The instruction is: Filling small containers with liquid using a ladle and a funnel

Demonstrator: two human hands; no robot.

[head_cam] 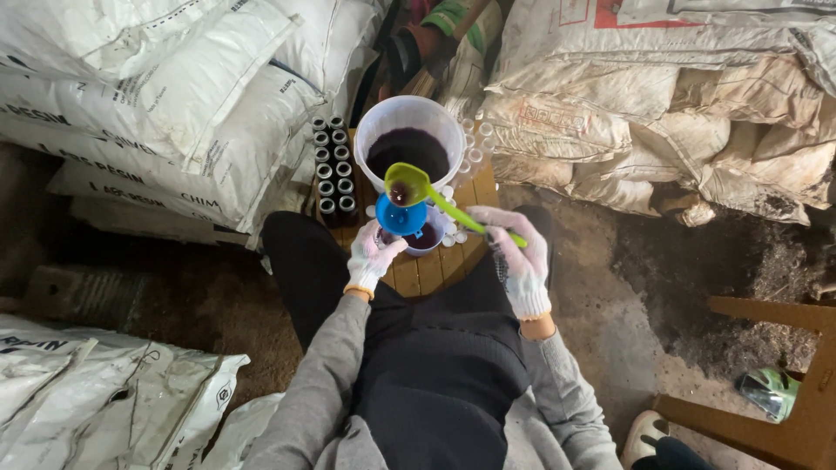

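Observation:
My right hand (521, 259), in a white knit glove, grips the handle of a green ladle (409, 184) whose bowl holds dark liquid above a blue funnel (401, 217). Gloved too, my left hand (372, 258) steadies the funnel and whatever sits under it, which is hidden. Behind them a translucent bucket (409, 130) holds dark purple liquid. A small bowl (427, 238) of the same liquid sits to the right of the funnel. All rest on a small wooden slatted stool (433, 268).
Rows of dark filled tubes (333, 167) stand left of the bucket; clear empty tubes (475, 144) lie to its right. Stacked white sacks (157, 96) rise on the left, dirty sacks (662, 113) on the right. An orange plastic chair (784, 374) stands at the lower right.

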